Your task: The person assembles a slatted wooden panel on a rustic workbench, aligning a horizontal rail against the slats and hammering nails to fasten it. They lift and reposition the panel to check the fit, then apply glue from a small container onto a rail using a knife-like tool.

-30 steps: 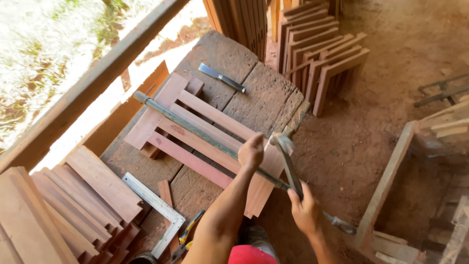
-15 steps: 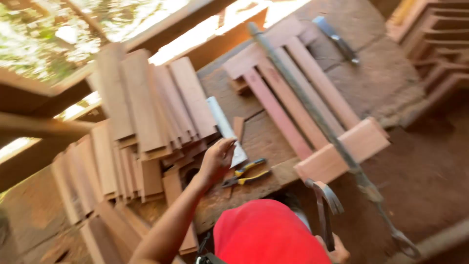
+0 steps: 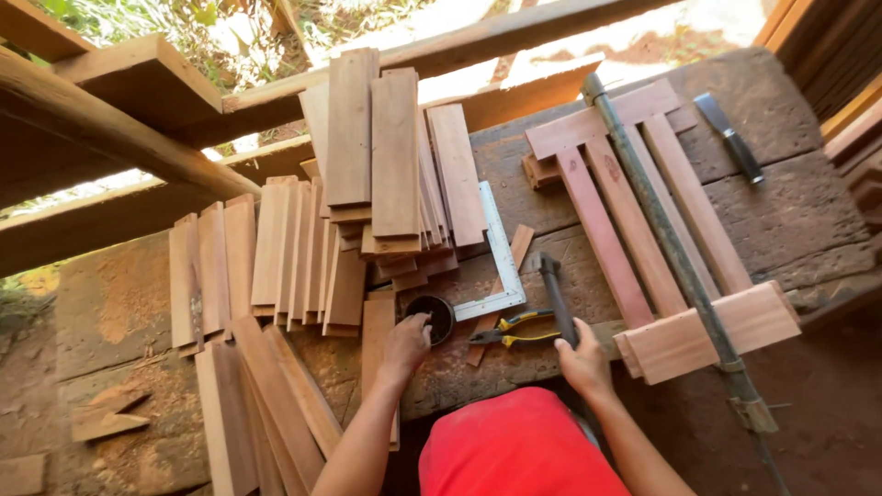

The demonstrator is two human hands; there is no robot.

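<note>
My left hand [image 3: 404, 344] reaches over the workbench with its fingertips in a small dark round pot [image 3: 434, 317]; what the fingers hold is hidden. My right hand [image 3: 583, 363] grips the handle of a dark hammer [image 3: 554, 294], whose head rests on the bench beside a metal try square [image 3: 501, 262]. Yellow-handled pliers [image 3: 510, 329] lie between my two hands. To the right lies a reddish wooden slat frame [image 3: 643, 230], held in a long bar clamp [image 3: 675, 248].
Stacks of wooden slats [image 3: 386, 174] cover the left and middle of the old wooden bench [image 3: 808, 211]. A chisel [image 3: 730, 138] lies at the far right. A timber rail [image 3: 110, 119] runs behind the bench. My red cap [image 3: 519, 450] fills the bottom.
My left hand has moved from near the try square down to the dark pot. The right hand with the hammer has come into view on the bench. The view has shifted right.
</note>
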